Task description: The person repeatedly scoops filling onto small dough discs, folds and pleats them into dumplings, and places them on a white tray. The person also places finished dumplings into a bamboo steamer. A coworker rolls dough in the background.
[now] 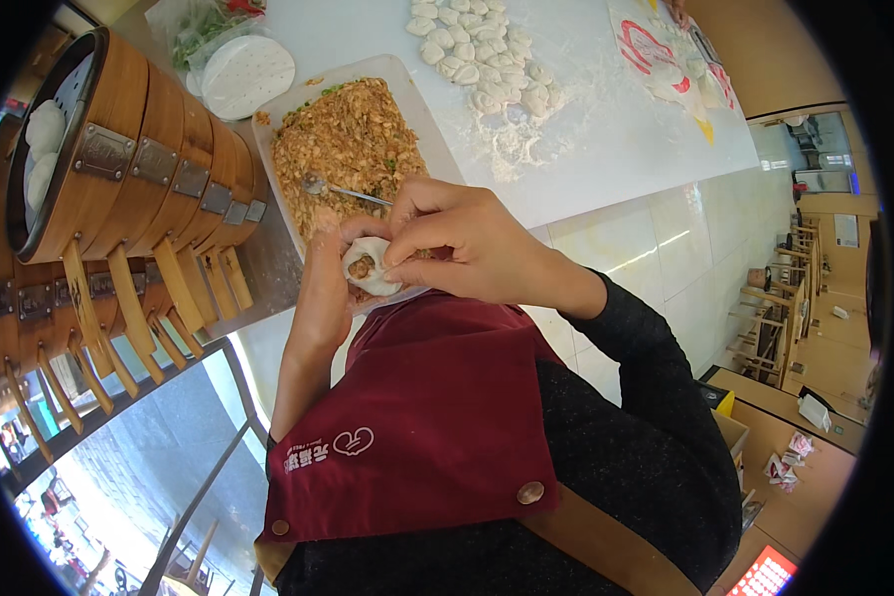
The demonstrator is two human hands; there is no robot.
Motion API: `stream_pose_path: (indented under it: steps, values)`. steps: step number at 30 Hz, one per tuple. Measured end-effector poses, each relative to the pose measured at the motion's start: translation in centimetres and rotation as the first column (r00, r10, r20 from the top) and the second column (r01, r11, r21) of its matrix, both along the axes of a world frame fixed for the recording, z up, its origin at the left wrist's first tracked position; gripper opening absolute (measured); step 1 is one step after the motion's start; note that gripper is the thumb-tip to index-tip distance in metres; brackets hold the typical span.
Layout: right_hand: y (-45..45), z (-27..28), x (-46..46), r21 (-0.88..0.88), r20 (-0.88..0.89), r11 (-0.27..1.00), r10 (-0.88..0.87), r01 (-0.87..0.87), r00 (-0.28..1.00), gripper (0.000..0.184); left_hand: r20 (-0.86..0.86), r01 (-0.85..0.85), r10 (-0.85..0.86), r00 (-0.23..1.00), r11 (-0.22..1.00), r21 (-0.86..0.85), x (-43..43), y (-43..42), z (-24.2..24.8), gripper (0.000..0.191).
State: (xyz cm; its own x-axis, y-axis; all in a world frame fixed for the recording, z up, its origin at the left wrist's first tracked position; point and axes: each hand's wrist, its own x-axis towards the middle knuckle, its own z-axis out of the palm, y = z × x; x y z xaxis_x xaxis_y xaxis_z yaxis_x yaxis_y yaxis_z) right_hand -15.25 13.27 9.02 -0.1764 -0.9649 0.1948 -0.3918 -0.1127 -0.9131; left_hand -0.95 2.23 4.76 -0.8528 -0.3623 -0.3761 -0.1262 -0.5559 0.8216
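Note:
My left hand [331,261] cups a round dough wrapper [372,267] with brown filling showing through its open middle. The fingertips of my right hand [447,242] pinch the wrapper's right edge, and a metal spoon's handle runs up to that hand. The bowl of the spoon [314,184] rests on the chopped filling [350,141] in a rectangular plastic tray [410,78]. Whether the right hand also holds the spoon cannot be told. Many small dough pieces [465,52] lie on the white tabletop beyond, beside loose flour [518,145].
Stacked bamboo steamers [119,179] with jutting wooden handles stand at the left, white buns [45,127] in the front one. Perforated steamer liners [247,74] and a plastic bag of greens [201,37] lie behind the tray. A person's hand [676,11] shows at the far table edge.

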Motion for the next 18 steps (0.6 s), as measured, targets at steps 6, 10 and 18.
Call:
stream_pose_path:
  steps: [6,10,18]
  values:
    - [-0.16,0.03,0.13,-0.048,-0.077,0.999,0.011,-0.015,0.997,0.013,-0.026,-0.065,0.066,0.997,0.997,0.038,0.20,0.21,-0.62,0.045]
    - [-0.04,-0.28,0.19,0.037,0.064,0.999,-0.001,-0.001,0.998,0.012,-0.042,0.071,-0.072,0.997,0.997,-0.010,0.43,-0.03,-0.48,0.050]
    - [0.02,-0.55,0.41,0.079,0.074,0.997,-0.025,0.019,0.997,0.010,0.006,-0.010,0.010,1.000,0.998,0.068,0.50,0.13,0.00,0.045]
